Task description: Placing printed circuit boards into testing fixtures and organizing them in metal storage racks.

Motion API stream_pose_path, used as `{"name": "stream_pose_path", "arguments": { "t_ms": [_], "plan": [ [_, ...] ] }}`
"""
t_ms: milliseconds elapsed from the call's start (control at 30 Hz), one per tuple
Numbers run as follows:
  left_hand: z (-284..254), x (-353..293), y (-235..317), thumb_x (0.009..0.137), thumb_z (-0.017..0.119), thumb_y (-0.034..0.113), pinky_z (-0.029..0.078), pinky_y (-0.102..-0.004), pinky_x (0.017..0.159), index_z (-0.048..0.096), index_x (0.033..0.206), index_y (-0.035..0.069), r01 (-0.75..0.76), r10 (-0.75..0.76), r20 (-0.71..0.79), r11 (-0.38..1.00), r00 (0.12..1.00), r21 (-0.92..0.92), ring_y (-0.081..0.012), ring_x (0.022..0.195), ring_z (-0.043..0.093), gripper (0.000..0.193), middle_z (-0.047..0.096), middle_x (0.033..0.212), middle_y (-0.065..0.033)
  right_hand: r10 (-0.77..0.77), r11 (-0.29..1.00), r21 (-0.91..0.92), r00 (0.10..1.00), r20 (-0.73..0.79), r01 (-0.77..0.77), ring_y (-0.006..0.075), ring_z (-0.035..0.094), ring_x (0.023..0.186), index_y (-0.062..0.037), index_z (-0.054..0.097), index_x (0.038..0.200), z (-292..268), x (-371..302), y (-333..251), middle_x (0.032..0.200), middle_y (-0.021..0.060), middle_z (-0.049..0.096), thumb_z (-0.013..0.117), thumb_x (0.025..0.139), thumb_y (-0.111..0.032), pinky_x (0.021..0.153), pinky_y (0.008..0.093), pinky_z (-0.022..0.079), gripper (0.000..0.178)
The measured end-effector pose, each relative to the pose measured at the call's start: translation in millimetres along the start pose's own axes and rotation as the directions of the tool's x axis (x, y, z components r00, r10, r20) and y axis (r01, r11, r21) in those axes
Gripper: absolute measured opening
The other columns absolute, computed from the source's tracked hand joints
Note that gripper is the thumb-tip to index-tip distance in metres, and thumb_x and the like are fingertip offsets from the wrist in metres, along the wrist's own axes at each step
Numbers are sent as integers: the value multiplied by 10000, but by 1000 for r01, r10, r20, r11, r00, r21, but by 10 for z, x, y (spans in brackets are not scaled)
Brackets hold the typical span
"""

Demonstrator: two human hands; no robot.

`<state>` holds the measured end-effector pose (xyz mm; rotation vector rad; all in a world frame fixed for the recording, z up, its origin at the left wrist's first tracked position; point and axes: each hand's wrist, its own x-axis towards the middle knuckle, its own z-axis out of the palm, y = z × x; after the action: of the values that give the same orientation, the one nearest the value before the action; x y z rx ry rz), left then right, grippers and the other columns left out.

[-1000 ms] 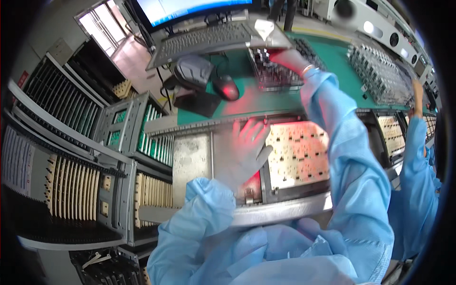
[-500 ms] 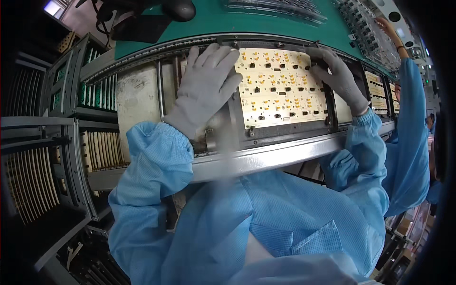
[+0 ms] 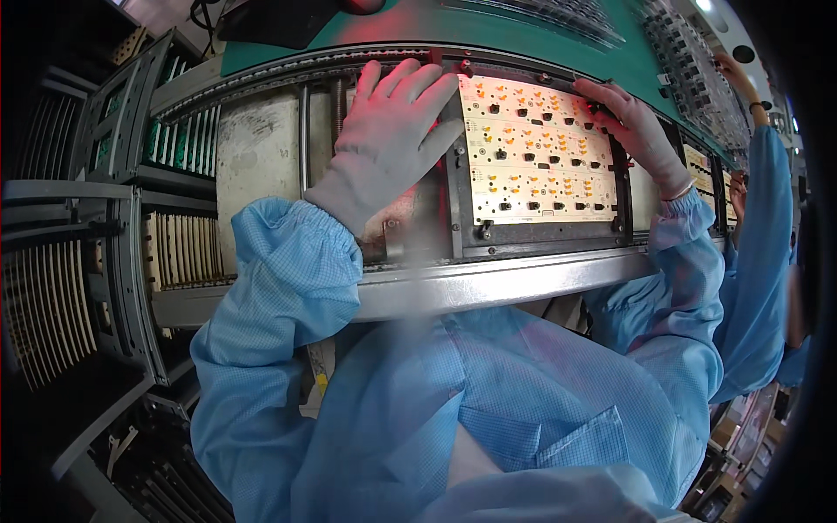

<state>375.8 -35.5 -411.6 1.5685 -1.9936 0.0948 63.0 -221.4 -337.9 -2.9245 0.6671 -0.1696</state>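
My left hand [image 3: 388, 139], in a grey glove, has its fingers spread over the conveyor [image 3: 418, 288], with fingertips near its far rail and the thumb by the left edge of a black frame [image 3: 558, 241]. Within that frame lies a cream circuit board panel [image 3: 540, 179], bearing rows of small orange parts and black components. My right hand [image 3: 635, 131], also gloved, rests at the panel's far right corner. Its fingers bend loosely over the frame's edge, thumb apart from them, with a small dark part between; its fingertips are partly hidden.
Racks with upright boards [image 3: 183, 253] stand at the left. Beyond the conveyor is a green mat [image 3: 410, 30] with a black mouse [image 3: 362, 4] and clear plastic trays [image 3: 689, 70]. More framed boards [image 3: 697, 166] sit to the right, where another person's blue sleeve [image 3: 763, 235] reaches across.
The frame with its panel has shifted slightly right along the conveyor, and both hands have moved right too. A red glow now falls on the left glove, the frame and the mat.
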Motion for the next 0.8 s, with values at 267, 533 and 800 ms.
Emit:
{"name": "stream_pose_path", "arguments": {
  "t_ms": [267, 533, 800],
  "plan": [
    [4, -67, -34, 939, 609, 346, 247, -526, 1164, 505, 1375, 97, 8, -8, 1, 1000, 1000, -2, -323, 1347, 420, 513, 525, 1367, -126, -5, 1000, -28, 998, 64, 7, 317, 615, 1064, -139, 518, 1388, -19, 107, -16, 1206, 124, 637, 624, 839, -32, 891, 372, 501, 569],
    [91, -21, -168, 940, 603, 358, 260, -529, 1154, 508, 1373, 104, -4, 5, -16, 999, 1000, 39, -316, 1343, 424, 511, 530, 1361, -133, 93, 993, -72, 994, 52, -89, 325, 594, 1105, -135, 465, 1434, 14, 146, -69, 1268, 129, 605, 615, 839, -21, 937, 378, 474, 624],
    [48, -11, -193, 913, 586, 384, 256, -563, 1128, 503, 1353, 69, -42, 47, -117, 998, 992, 47, -355, 1318, 444, 547, 540, 1343, -146, 256, 932, 329, 919, -299, -152, 168, 627, 1101, -82, 532, 1383, 1, 41, -617, 1287, 95, 625, 624, 885, 47, 913, 298, 514, 523]
  ]
}}
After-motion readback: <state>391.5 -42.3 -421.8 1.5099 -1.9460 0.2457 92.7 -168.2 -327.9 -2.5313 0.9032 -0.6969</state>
